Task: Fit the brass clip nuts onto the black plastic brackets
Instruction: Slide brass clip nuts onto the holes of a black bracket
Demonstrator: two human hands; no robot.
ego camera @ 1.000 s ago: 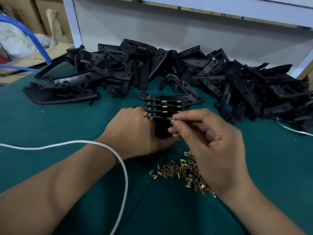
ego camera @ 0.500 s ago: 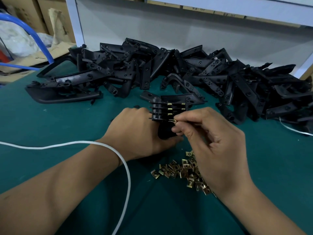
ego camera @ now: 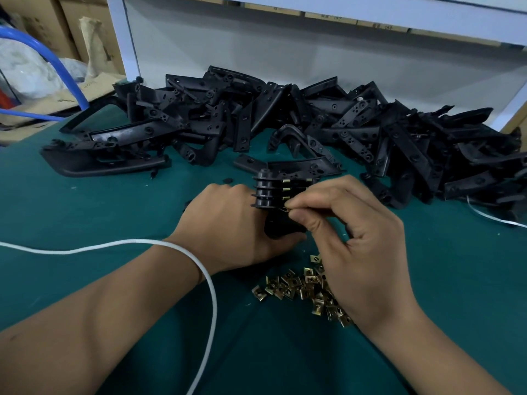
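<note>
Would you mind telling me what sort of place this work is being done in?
Most likely a small factory assembly bench: a big heap of identical black plastic brackets on a green felt-covered table, a loose pile of brass clip nuts, and stacked brown cardboard boxes behind.

We can read almost nothing here. Along the white shelf edge [ego camera: 370,17] at the top we see a row of cardboard cartons [ego camera: 328,16] whose lower margins carry small dark printed marks, at several spots from left to right; they look like short runs of characters with what may be the digits "10", but they are too small and blurred for us to be sure. On the flattened cardboard [ego camera: 85,89] at the far left, beside the blue tube [ego camera: 61,67], we make out a short line of faint dark print, which we cannot read either. We find no other writing, brand or number.
</note>
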